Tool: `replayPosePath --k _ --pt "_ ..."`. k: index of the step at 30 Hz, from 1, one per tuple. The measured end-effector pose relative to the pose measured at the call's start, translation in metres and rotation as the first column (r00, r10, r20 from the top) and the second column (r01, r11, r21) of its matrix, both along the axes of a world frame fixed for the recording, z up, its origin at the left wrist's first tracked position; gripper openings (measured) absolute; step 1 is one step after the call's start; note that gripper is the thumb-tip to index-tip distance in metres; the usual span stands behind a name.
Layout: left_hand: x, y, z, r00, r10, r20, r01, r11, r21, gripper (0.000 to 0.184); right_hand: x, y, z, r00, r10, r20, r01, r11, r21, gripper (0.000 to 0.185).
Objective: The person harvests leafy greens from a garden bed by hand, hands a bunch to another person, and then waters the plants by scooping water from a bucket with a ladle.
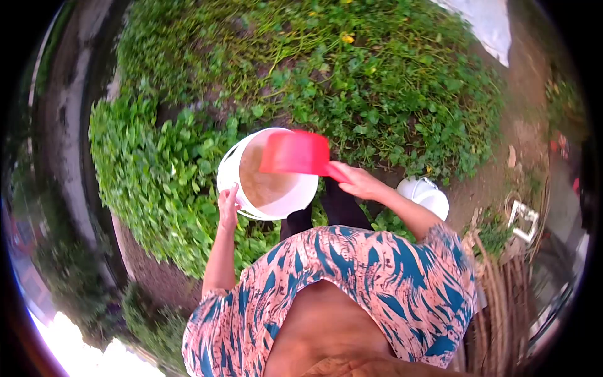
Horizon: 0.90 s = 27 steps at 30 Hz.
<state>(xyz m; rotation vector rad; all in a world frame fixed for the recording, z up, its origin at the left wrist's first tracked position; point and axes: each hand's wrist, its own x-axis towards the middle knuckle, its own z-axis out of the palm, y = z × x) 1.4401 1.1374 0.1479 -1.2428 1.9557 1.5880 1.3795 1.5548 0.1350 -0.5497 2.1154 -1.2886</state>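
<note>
A white bucket (303, 196), tilted towards me, holds murky brownish liquid (260, 182). My left hand (228, 207) grips the near left side of its rim, thumb on top. Over the bucket's right part is a red plastic dipper (296, 153), slightly blurred by motion. My right hand (359, 183) is closed round the dipper's handle. The inside of the dipper is hidden, so I cannot tell whether it carries liquid.
Low leafy plants (157, 169) spread left and ahead of me, with trailing vines (389, 94) beyond. A second white bucket (427, 196) stands at my right. Long wooden poles (499, 308) and a white frame (522, 221) lie at the lower right. A paved lane (78, 125) runs along the left.
</note>
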Motion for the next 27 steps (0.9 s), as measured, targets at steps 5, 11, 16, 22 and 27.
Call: replayPosePath --k 5,11,16,22,27 --pt "-0.026 0.037 0.023 0.99 -0.021 -0.141 0.045 0.985 0.164 0.041 -0.02 -0.072 -0.005 0.924 0.303 -0.233 -0.175 0.877 0.447 0.06" --pt "-0.059 0.07 0.024 0.982 -0.048 -0.181 0.097 0.957 0.272 0.036 -0.006 -0.097 -0.038 0.987 0.059 -0.149 0.03 0.846 0.532 0.065" --pt "-0.073 0.078 0.024 0.959 -0.184 -0.217 0.231 0.948 0.218 0.039 0.015 -0.06 -0.011 0.507 -0.376 0.775 0.459 0.879 0.126 0.056" --pt "-0.07 0.082 0.01 0.976 -0.19 -0.107 0.209 0.954 0.216 0.044 0.042 -0.001 0.006 -0.084 -0.004 0.996 0.785 0.616 0.069 0.009" --pt "-0.06 0.083 -0.016 0.996 -0.091 -0.021 0.093 0.971 0.222 0.055 -0.029 0.088 0.037 0.19 0.048 0.981 0.788 0.588 -0.181 0.031"
